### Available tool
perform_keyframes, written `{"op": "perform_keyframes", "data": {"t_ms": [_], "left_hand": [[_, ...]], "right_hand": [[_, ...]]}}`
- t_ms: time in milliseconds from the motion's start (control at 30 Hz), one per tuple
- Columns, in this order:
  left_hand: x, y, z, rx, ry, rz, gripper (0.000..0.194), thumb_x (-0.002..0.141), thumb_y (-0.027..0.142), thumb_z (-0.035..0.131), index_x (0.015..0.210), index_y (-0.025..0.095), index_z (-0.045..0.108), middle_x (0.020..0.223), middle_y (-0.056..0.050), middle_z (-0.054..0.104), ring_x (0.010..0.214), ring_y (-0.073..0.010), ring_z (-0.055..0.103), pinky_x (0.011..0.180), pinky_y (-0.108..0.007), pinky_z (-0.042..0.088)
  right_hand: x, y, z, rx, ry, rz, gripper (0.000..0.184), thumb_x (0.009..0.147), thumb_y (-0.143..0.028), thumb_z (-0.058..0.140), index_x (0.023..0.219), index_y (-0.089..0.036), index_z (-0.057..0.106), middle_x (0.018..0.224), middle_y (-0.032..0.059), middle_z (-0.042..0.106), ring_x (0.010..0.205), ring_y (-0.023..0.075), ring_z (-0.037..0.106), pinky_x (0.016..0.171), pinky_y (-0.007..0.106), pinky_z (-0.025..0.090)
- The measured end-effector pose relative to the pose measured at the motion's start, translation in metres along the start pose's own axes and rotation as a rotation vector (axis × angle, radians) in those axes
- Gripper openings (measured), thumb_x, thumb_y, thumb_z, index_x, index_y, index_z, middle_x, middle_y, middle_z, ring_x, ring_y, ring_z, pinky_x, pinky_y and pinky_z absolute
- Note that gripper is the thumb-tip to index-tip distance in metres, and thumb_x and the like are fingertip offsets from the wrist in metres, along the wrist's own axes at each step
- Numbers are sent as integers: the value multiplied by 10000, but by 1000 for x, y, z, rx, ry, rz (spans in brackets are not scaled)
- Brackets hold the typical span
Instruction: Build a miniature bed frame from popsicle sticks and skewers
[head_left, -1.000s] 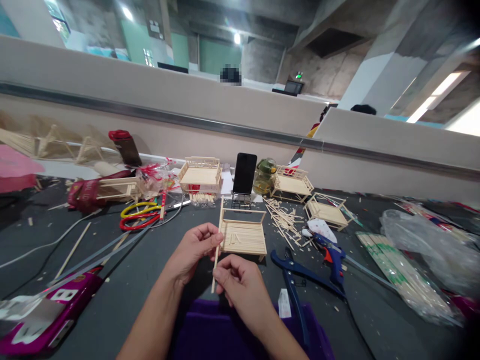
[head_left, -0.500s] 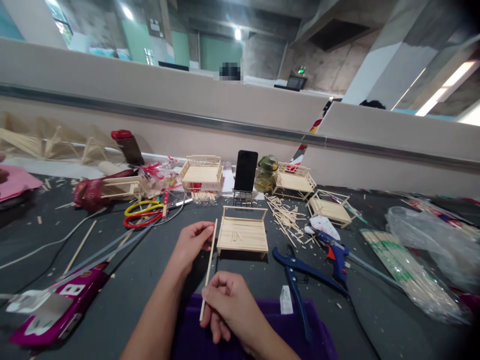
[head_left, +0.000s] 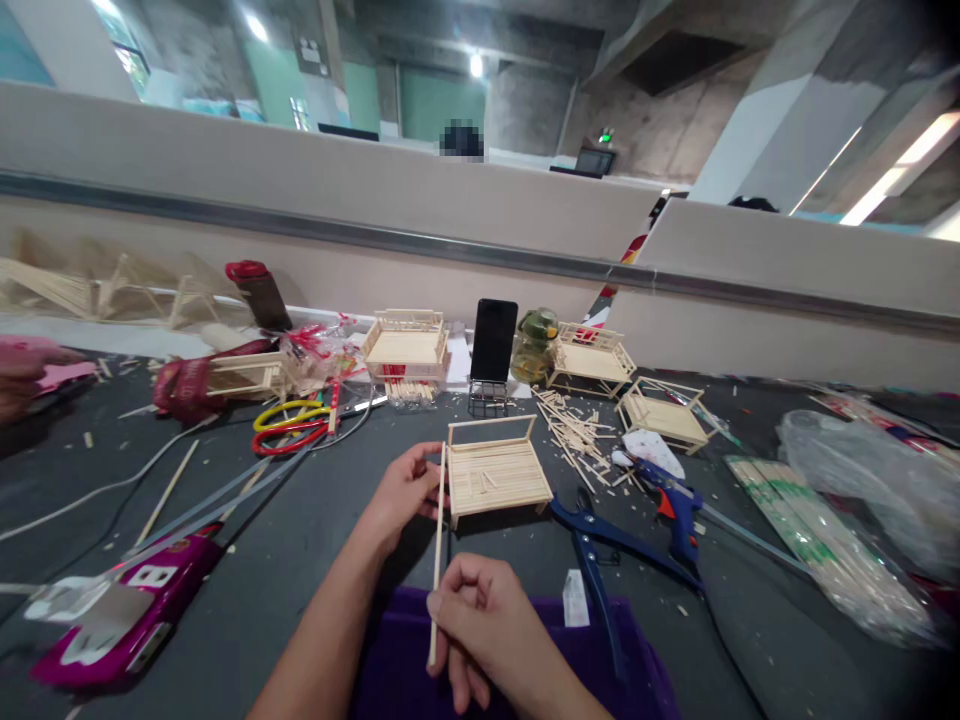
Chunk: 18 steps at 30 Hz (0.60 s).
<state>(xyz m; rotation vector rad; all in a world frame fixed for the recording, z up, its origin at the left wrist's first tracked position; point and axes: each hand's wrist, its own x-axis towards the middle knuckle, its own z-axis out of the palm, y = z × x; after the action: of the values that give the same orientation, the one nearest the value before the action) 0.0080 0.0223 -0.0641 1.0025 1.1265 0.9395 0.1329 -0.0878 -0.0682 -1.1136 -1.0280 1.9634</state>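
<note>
My left hand (head_left: 405, 490) and my right hand (head_left: 476, 615) both pinch one long thin bamboo stick (head_left: 437, 545), held nearly upright between them. The left fingers grip it near its top, the right fingers lower down. Just beyond the stick, a small bed-like model made of sticks (head_left: 496, 473) stands on the dark table, close to my left fingertips. A purple cloth (head_left: 405, 660) lies under my right wrist.
Blue cutters (head_left: 592, 550) and a blue glue gun (head_left: 675, 505) lie right of the model. Loose stick offcuts (head_left: 574, 435), three more stick models (head_left: 405, 345), a phone on a stand (head_left: 492, 345), plastic-wrapped sticks (head_left: 810, 545), yellow and red loops (head_left: 289, 425) and a pink packet (head_left: 135, 610) crowd the table.
The stick has swung from a leftward tilt to nearly upright. My right hand has shifted a little right, and the view has turned so the model sits at an angle.
</note>
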Motion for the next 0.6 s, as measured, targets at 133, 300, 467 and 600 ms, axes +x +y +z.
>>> {"op": "perform_keyframes", "data": {"t_ms": [133,300,467,600], "left_hand": [[4,-3,-1,45,37,26,467,710,270,657,1148,143,557,672,14,621,512,-113,589,432,-212,499],[7,-6,-3,18,111,32,369,716,294,672,1036,124,604,651,8,614,497,-100,563,423,-206,493],[4,-2,-3,-36,90,23,367,676,361,737,931,120,631,662,-11,636,502,-99,571,427,-202,494],[4,-2,-4,-83,83,2,409,629,340,792,932,106,648,667,-21,646,515,-96,572,437,-195,498]], "right_hand": [[-8,7,-10,-23,8,26,465,689,-592,663,770,-186,452,481,-34,622,249,68,467,218,116,238],[-12,7,-15,-53,37,50,459,678,-578,683,755,-185,459,470,-40,615,242,59,441,215,122,238],[-10,8,-16,-60,48,37,438,689,-561,680,753,-182,469,478,-36,620,249,61,449,219,124,242],[-8,9,-17,-56,50,28,448,686,-573,678,757,-183,469,478,-39,618,245,61,443,219,126,235]]}}
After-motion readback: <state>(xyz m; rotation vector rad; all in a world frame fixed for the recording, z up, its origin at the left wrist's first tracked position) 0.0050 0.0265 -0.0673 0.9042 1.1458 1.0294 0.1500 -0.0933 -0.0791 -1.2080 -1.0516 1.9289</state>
